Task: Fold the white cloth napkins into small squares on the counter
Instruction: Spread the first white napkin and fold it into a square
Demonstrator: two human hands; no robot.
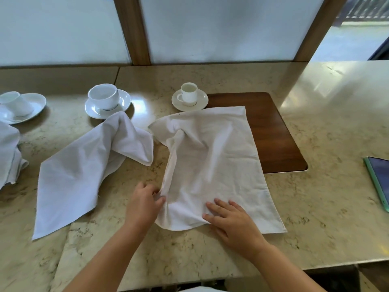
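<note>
Beige marble-patterned stone table [315,127] fills the view. At 6 o'clock, the left hand [143,202] pinches the left edge of a cream-white cloth napkin [212,165] with curled fingers [161,200], while the right hand [231,220] presses flat, fingers straight, on its near corner. This napkin lies spread at centre, its far part over a dark wooden inset panel [273,127]. At 9 o'clock lies a second rumpled white cloth napkin [84,171]. At 12 o'clock stands a small white cup on a saucer [189,95].
</note>
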